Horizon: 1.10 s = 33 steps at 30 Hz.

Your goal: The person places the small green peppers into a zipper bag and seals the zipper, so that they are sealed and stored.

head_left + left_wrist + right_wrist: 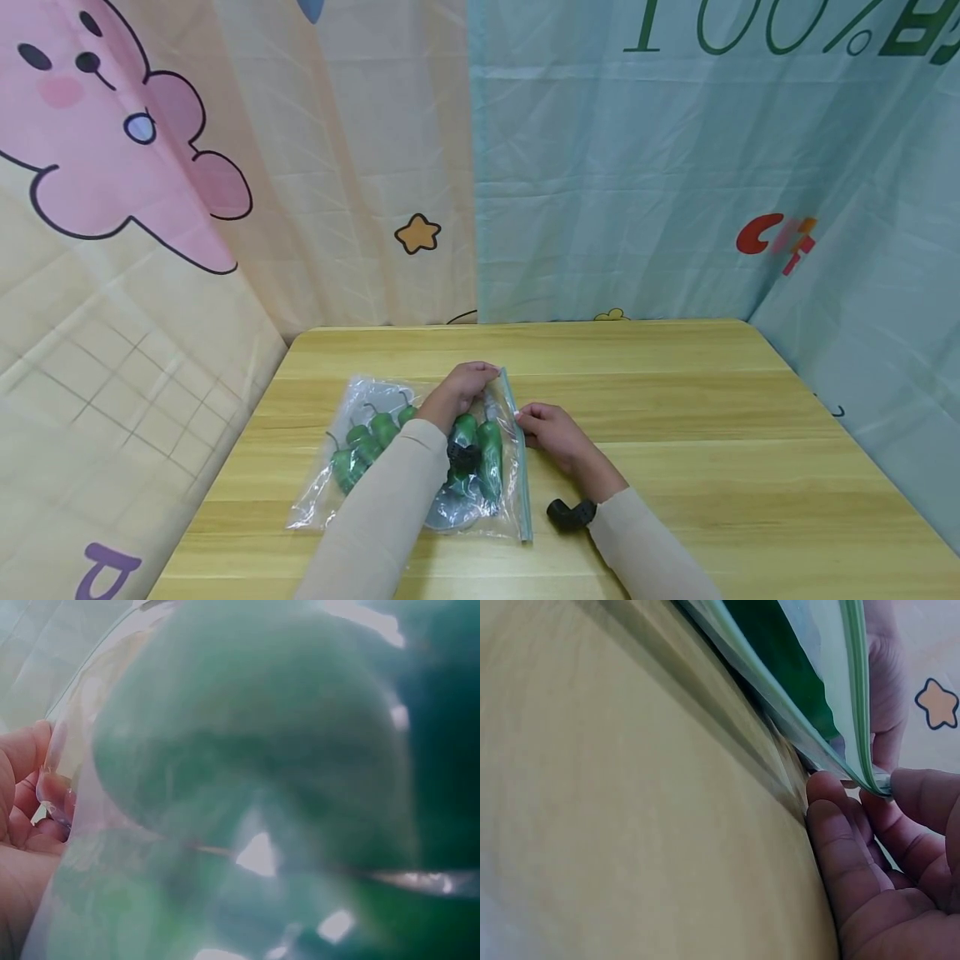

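Note:
A clear zip bag [318,510] lies on the table, its green zip strip [522,492] along the right side. Inside it show several green peppers [347,469] with stems at the left and longer green vegetables [491,460] at the right. My left hand [467,387] holds the bag near the far end of the strip; the left wrist view shows its fingers [24,754] at the plastic. On the strip's right, my right hand [553,429] pinches the zip between thumb and finger [922,793]. The strip's two sides spread apart just behind that pinch.
Under the vegetables, pale round plates [450,518] show through the plastic. The wooden table [675,400] ends at printed curtains [600,192] at the back and sides. Black wrist cameras [570,515] sit at both sleeves.

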### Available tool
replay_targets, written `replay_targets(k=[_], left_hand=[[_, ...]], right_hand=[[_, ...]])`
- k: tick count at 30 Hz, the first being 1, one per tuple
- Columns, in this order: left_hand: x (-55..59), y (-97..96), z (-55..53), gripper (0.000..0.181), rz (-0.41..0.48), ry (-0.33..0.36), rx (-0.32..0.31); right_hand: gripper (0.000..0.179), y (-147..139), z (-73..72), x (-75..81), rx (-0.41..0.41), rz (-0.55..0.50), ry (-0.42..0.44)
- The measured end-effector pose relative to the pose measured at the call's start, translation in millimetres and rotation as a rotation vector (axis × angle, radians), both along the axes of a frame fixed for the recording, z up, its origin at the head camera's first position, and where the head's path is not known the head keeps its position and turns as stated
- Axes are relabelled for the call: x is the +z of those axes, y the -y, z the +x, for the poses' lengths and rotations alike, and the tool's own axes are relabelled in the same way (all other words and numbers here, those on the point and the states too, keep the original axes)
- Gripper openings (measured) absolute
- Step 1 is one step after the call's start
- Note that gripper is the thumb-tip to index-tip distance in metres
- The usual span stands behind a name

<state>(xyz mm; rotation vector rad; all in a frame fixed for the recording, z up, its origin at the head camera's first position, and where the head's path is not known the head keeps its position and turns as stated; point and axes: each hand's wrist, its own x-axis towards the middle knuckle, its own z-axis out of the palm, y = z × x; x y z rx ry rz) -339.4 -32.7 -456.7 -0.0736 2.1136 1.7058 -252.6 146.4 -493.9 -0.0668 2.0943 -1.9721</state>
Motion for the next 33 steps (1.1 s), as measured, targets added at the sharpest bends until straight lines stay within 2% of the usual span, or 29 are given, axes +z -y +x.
replay_targets(k=[33], left_hand=[[-1.2,-1.4,-0.7,0.021,0.020,-0.008,0.011]], right_hand=[[0.020,-1.5,7.8,1.1,0.002,-0.002,0.016]])
